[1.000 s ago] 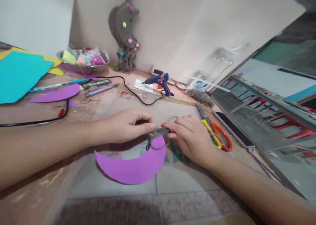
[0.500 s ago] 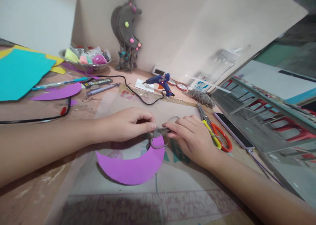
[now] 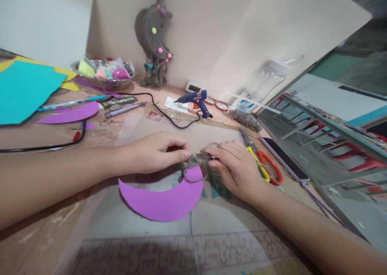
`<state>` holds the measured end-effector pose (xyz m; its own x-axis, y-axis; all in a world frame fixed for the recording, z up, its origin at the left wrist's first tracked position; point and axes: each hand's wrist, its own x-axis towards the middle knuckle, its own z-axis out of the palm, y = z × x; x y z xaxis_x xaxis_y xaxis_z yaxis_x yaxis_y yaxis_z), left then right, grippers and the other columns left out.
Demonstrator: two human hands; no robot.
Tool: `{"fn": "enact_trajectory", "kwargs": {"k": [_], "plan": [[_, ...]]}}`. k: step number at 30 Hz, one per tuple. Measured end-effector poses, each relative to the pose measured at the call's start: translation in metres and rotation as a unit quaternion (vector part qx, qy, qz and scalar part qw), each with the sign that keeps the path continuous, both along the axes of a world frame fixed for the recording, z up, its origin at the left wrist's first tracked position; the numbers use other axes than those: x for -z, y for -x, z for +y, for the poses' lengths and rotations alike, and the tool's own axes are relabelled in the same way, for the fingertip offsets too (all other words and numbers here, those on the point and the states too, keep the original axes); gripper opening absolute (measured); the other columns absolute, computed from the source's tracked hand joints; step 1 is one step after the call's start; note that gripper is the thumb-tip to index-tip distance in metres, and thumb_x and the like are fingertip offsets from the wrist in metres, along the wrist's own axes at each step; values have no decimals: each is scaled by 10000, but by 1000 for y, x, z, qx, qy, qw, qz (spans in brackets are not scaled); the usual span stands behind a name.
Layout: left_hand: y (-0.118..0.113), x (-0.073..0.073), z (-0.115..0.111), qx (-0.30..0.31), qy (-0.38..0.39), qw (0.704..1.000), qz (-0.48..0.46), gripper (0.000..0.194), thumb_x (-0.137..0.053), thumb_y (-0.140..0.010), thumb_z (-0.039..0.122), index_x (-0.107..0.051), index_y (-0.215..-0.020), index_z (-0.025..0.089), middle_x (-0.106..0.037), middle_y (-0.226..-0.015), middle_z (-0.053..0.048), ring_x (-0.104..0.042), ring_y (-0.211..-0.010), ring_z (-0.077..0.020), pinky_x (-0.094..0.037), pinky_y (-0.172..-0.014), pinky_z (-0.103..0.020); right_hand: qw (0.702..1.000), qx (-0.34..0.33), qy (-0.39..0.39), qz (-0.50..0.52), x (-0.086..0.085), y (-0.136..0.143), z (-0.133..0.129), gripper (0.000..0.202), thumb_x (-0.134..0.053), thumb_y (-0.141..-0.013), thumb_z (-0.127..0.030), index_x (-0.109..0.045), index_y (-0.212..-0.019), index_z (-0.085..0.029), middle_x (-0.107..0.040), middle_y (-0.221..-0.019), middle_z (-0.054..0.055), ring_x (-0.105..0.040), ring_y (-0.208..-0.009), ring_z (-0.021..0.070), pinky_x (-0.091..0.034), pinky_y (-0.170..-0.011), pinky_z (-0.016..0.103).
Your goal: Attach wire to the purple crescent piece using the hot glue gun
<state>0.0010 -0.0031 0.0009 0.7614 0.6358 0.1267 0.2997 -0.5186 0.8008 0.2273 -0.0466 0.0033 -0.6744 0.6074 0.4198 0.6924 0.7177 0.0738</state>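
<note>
A purple crescent (image 3: 163, 204) of foam or card hangs low over the plastic sheet, and grey yarn (image 3: 192, 162) is wound around its upper right tip. My left hand (image 3: 163, 151) pinches that wrapped tip between thumb and fingers. Just to the right, my right hand (image 3: 234, 166) grips a small folded bundle of the same grey yarn, its fingers closed. A loose loop of yarn curves across the front of the crescent below the tip. The inside of both pinches is partly hidden.
Scissors (image 3: 264, 164) and a phone (image 3: 284, 158) lie right of my right hand. Behind are a blue glue gun (image 3: 193, 99) with its cord, a grey yarn skein (image 3: 245, 120), and a bowl (image 3: 102, 81) of colored packets. A decorated grey moon (image 3: 154, 33) hangs at the wall.
The crescent has tilted slightly, its lower edge rising a little. My right hand has shifted slightly on the yarn bundle, and the loop has moved a bit. My left hand keeps its pinch.
</note>
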Motion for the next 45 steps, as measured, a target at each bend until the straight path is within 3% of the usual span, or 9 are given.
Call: {"fn": "enact_trajectory", "kwargs": {"k": [15, 20, 22, 25, 29, 37, 45], "plan": [[0, 1, -1, 3, 6, 1000, 2, 212, -445, -865, 273, -543, -717, 156, -511, -638, 41, -472, -625, -96, -360, -598, -196, 999, -14, -17, -25, 0, 0, 1, 283, -410, -940, -311, -633, -976, -140, -591, -698, 41, -457, -633, 163, -296, -599, 301], [0, 2, 0, 1, 0, 1000, -8, 194, -453, -861, 254, -553, -728, 155, -491, -621, 46, -462, -606, -89, -356, -577, -186, 996, 10, 55, 68, 0, -1, -2, 283, -405, -935, -324, -596, -1020, -135, -610, -769, 55, -511, -691, 165, -364, -640, 298], [0, 3, 1, 5, -3, 1000, -7, 195, -452, -863, 257, -562, -739, 154, -499, -630, 44, -468, -613, -91, -362, -582, -188, 979, 43, 127, 153, -1, 2, -4, 268, -453, -908, -362, -585, -999, -148, -616, -797, 48, -538, -696, 153, -398, -633, 279], [0, 4, 1, 2, -12, 1000, 2, 212, -451, -864, 270, -571, -736, 151, -494, -617, 44, -465, -606, -92, -359, -571, -191, 924, 95, 274, 251, -4, 11, -8, 249, -569, -824, -403, -586, -900, -166, -601, -742, 6, -527, -611, 116, -395, -552, 230], [0, 4, 1, -8, -23, 1000, 10, 230, -454, -869, 292, -589, -750, 148, -507, -617, 42, -477, -609, -93, -362, -569, -191, 866, 145, 400, 264, -3, 19, -8, 188, -598, -785, -340, -608, -749, -156, -541, -632, -20, -478, -566, 91, -365, -527, 208], [-1, 4, 1, -20, -13, 1000, 11, 262, -503, -849, 381, -631, -802, 158, -602, -681, 34, -531, -638, -93, -382, -577, -180, 838, 122, 443, 294, 2, 21, -7, 232, -598, -790, -369, -615, -705, -154, -546, -595, -20, -474, -530, 79, -368, -497, 196], [-3, 2, 0, -20, 15, 999, 28, 154, -522, -809, 267, -616, -757, 155, -571, -622, 56, -499, -579, -69, -370, -540, -161, 832, 108, 452, 303, 3, 22, -8, 255, -600, -798, -398, -631, -737, -153, -566, -594, -22, -498, -513, 73, -387, -483, 188]]}}
